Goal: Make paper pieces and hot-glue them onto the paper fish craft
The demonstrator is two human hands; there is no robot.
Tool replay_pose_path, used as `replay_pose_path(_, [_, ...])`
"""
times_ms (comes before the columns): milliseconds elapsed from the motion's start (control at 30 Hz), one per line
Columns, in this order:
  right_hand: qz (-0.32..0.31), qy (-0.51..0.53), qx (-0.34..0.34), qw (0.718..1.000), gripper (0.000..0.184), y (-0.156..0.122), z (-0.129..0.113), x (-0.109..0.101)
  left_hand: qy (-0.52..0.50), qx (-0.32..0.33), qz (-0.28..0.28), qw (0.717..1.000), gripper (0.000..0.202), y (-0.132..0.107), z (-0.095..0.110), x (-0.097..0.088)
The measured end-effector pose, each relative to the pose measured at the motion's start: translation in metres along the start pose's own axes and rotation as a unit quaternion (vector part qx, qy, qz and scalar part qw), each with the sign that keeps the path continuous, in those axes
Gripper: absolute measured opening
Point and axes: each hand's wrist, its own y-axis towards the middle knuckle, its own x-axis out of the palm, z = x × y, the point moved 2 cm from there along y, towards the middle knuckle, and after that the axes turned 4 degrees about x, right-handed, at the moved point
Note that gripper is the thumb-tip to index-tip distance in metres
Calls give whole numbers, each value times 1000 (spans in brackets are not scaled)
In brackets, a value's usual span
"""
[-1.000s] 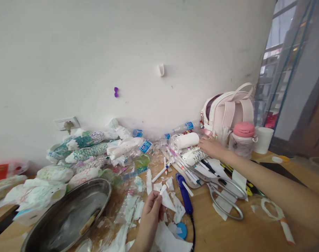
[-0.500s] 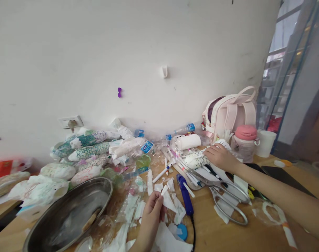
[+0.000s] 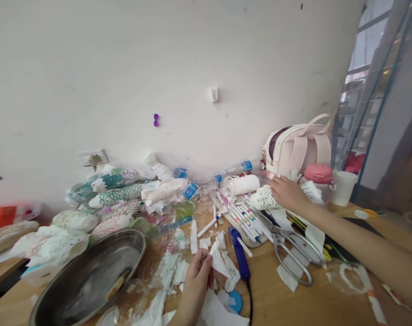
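My right hand [image 3: 289, 194] is closed over a white, fish-shaped roll [image 3: 264, 199] with dark scale marks drawn on it. The hand hides its middle, and its pale tail end [image 3: 312, 191] shows beyond the wrist. Just below lie several white markers [image 3: 248, 219] and large metal scissors [image 3: 294, 246], which the roll partly overlaps or passes close above. Down at the middle front, my left hand [image 3: 198, 276] pinches a small white scrap of paper [image 3: 215, 249] between thumb and fingers. Torn paper pieces [image 3: 231, 267] and a blue glue gun [image 3: 239, 253] lie to its right.
Several drawn-on fish-shaped rolls [image 3: 117, 194] are heaped at the left. A metal basin [image 3: 49, 290] stands in front of them. Clear plastic bottles [image 3: 238, 167] lie along the wall. At the right are a pink backpack [image 3: 297, 151], a pink-lidded jar [image 3: 317, 174] and a white cup [image 3: 343, 188].
My right hand has shifted slightly right with the fish-shaped roll, uncovering more markers. The scissors have moved a little. My left hand stays almost in place with the scrap.
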Motion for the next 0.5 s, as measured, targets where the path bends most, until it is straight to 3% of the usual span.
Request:
replay_pose_path(200, [-28, 54, 59, 996, 26, -5, -7, 7, -2, 8, -10, 1000, 30, 1, -1, 0])
replay_pose_path(367, [4, 143, 142, 980, 26, -2, -9, -7, -1, 12, -4, 1000, 30, -1, 0, -1])
replay_pose_path(500, [2, 224, 193, 955, 22, -18, -13, -21, 4, 10, 8, 1000, 28, -1, 1, 0])
